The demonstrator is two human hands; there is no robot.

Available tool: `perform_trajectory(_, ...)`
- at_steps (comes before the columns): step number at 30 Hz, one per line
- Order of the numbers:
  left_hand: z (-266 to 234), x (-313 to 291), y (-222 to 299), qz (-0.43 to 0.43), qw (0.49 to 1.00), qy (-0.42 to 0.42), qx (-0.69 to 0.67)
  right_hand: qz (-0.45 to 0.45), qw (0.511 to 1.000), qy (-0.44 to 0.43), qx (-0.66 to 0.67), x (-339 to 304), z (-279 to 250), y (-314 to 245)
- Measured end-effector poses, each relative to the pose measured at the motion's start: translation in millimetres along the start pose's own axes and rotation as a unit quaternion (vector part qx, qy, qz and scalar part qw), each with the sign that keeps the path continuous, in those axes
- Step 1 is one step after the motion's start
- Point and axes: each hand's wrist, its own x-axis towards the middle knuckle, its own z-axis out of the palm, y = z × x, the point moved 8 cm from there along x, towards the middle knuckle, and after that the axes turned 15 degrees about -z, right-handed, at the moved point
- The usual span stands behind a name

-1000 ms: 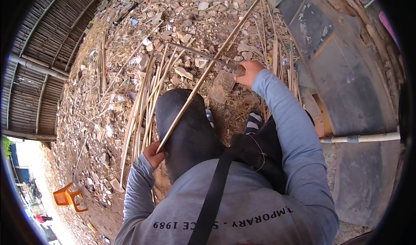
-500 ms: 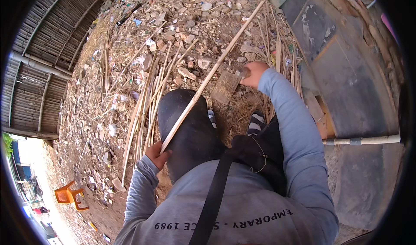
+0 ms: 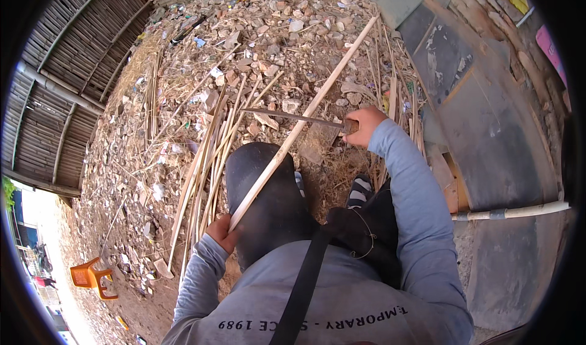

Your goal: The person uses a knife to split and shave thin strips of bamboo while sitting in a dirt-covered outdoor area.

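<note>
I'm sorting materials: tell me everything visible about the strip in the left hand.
The strip is long, narrow, pale and nearly straight, apparently split bamboo or wood. The left hand grips its near end; it slants over the left knee, up and rightward above rubble. A knife crosses it; contact is unclear.

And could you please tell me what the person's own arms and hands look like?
The left hand and right hand are both bare, without gloves. The left sleeve and right sleeve are long, plain and grey-blue, with wrinkled fabric, and reach about to the wrists. No watch or bracelet shows.
</note>
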Motion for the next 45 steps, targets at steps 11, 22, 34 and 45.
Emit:
perform_trajectory(11,-12,-15,12,-0.006,0.983,0.086,0.165,-0.063,0.998,-0.003,-0.01,0,24,-3)
perform_trajectory(22,-2,-9,-7,0.002,0.983,0.125,0.135,-0.017,0.998,0.035,-0.039,9,24,-40)
perform_trajectory(34,-1,-8,-8,0.03,0.981,0.157,0.111,-0.007,0.997,0.025,-0.076,18,33,-44)
perform_trajectory(45,-2,-11,-4,0.052,0.979,0.165,0.109,0.011,0.996,0.074,-0.039,20,38,-13)
